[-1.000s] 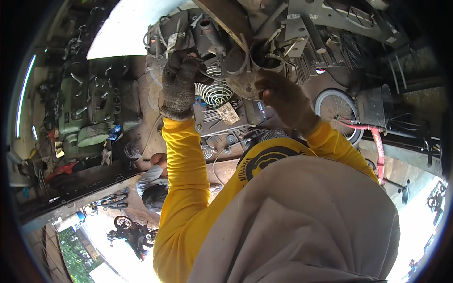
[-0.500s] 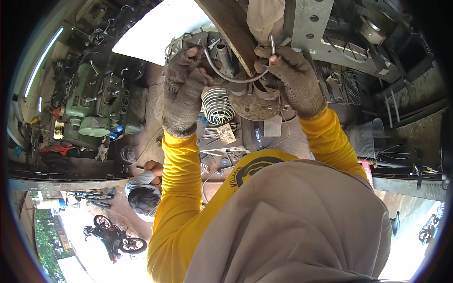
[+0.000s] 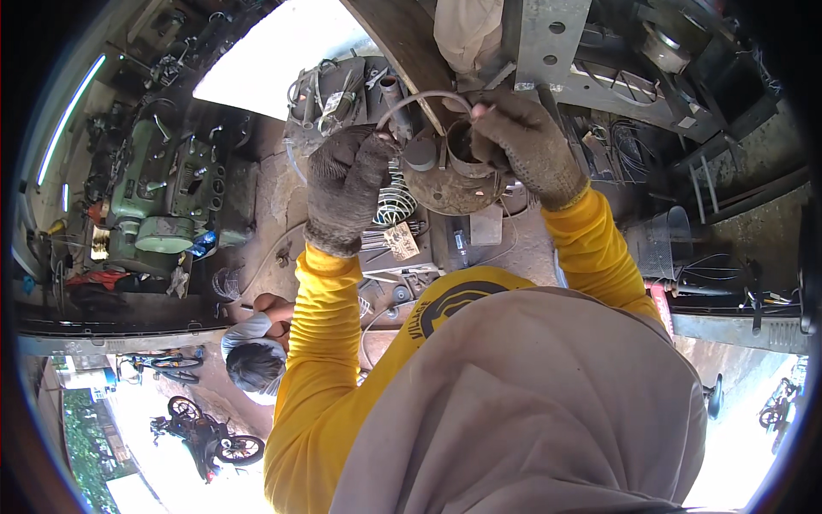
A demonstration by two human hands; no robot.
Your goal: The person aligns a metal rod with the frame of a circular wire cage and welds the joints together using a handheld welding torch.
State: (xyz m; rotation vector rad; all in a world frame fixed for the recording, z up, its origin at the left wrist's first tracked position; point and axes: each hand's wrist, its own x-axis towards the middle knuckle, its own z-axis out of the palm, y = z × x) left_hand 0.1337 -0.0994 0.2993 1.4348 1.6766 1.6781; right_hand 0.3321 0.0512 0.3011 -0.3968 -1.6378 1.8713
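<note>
Between my two gloved hands a thin bent metal rod point(image 3: 425, 95) arches upward like a shallow bow. My left hand point(image 3: 349, 184), in a dark knit glove, is closed around its left end. At the other end, my right hand point(image 3: 533, 147) pinches it between thumb and fingers. Below the rod lies a round rusty metal plate point(image 3: 454, 195), carrying a short solid cylinder point(image 3: 420, 155) and an open metal ring point(image 3: 467, 164) close to my right fingers. A coil of pale wire point(image 3: 396, 202) sits beside my left hand, partly covered by it.
A bench top with tools and strips point(image 3: 341, 103) stands beyond my left hand, near an upright pipe point(image 3: 392, 96). A wide metal beam point(image 3: 402, 51) slants down from above. A green machine point(image 3: 163, 188) is at left. Another person point(image 3: 257, 355) crouches at lower left.
The rod has turned over, from a curve sagging downward to one arching upward. My left hand has come slightly nearer to me, and the right has shifted a little left.
</note>
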